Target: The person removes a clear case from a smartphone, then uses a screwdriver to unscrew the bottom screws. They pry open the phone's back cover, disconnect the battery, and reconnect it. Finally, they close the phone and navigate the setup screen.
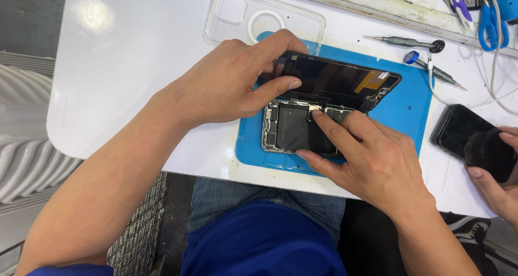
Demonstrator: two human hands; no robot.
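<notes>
Left hand point(226, 84) grips the lifted screen point(337, 82) at 12, propping it clear of the open phone point(294, 127) on the blue mat point(404, 111); right hand point(372, 160), fingers extended, index pressing a connector inside

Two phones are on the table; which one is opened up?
The phone on the blue mat: its screen is lifted, showing its insides. The other phone, at the right edge, is closed and dark.
</notes>
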